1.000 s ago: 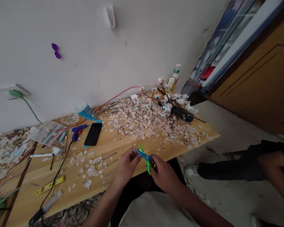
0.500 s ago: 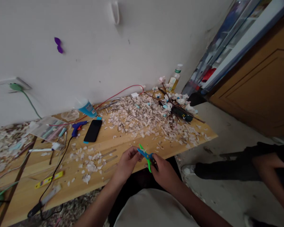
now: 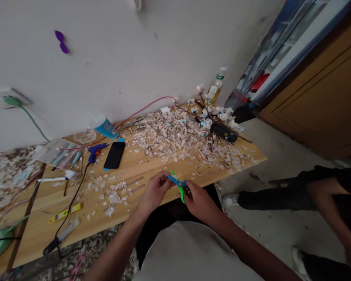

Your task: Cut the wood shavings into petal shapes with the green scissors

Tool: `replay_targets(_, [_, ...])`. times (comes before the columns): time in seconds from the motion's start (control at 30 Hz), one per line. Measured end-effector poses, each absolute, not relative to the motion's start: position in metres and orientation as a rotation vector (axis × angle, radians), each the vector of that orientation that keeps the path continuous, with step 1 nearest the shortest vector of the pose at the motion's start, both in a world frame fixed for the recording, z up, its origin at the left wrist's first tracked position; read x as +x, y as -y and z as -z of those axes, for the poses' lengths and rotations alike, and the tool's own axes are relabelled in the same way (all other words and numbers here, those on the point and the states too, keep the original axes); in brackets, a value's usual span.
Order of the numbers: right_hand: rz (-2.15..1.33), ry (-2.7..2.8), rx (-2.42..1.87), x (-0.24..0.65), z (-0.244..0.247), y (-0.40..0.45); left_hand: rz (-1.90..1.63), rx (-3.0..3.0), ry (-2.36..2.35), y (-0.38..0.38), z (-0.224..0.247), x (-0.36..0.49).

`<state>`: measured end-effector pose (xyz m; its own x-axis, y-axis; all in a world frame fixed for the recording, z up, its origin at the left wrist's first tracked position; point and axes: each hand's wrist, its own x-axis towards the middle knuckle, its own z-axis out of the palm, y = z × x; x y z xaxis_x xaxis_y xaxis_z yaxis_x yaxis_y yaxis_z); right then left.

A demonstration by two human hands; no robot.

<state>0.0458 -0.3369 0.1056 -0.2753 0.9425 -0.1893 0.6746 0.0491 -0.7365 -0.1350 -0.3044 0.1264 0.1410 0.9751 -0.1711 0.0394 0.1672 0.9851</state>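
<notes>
My right hand (image 3: pixel 200 199) is closed around the handles of a small pair of scissors (image 3: pixel 179 183), blue and bright green. Their blades point up and left and stand a little apart. Right at the tips, my left hand (image 3: pixel 156 191) has thumb and fingers pinched together. A tiny pale bit shows between the blades, but what the left fingers hold is too small to make out. Both hands are above the front edge of the wooden table (image 3: pixel 105 218). Behind them lies a wide heap of pale, petal-like scraps (image 3: pixel 169 136).
Branches with white blossoms (image 3: pixel 219 117) lie at the back right beside a bottle (image 3: pixel 216 86). To the left are a phone (image 3: pixel 114 155), a blue glue gun (image 3: pixel 95 152), a blue cup (image 3: pixel 107 128) and a yellow utility knife (image 3: pixel 65 213). Another person's leg (image 3: pixel 275 191) is at right.
The view has tilted slightly down, so the table and wall sit higher in the picture. My hands stay together at the scissors, whose blades have shifted slightly.
</notes>
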Motion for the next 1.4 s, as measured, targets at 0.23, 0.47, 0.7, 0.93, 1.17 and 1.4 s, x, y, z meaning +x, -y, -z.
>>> replay_targets(0.23, [-1.025, 1.971, -1.647, 0.045, -0.1, 0.334, -1.092, 0.665, -1.082, 0.312, -0.113, -0.117])
replay_targets(0.47, [-1.027, 1.99, -1.67, 0.046, -0.095, 0.334, -1.169, 0.521, -1.044, 0.312, -0.105, -0.108])
replay_targets(0.7, [-1.036, 2.045, -1.681, 0.052, -0.102, 0.33, -1.029, 0.936, -1.227, 0.3, -0.109, -0.134])
replay_targets(0.93, [-1.041, 2.015, -1.678, 0.051, -0.097, 0.33, -1.017, 0.833, -1.203, 0.299, -0.111, -0.133])
replay_targets(1.17, [-1.005, 2.078, -1.691, 0.052, -0.098, 0.332, -1.02, 0.737, -1.16, 0.302, -0.105, -0.134])
replay_targets(1.4, [-0.996, 2.101, -1.717, 0.052, -0.101, 0.328, -0.986, 0.969, -1.239, 0.297, -0.11, -0.142])
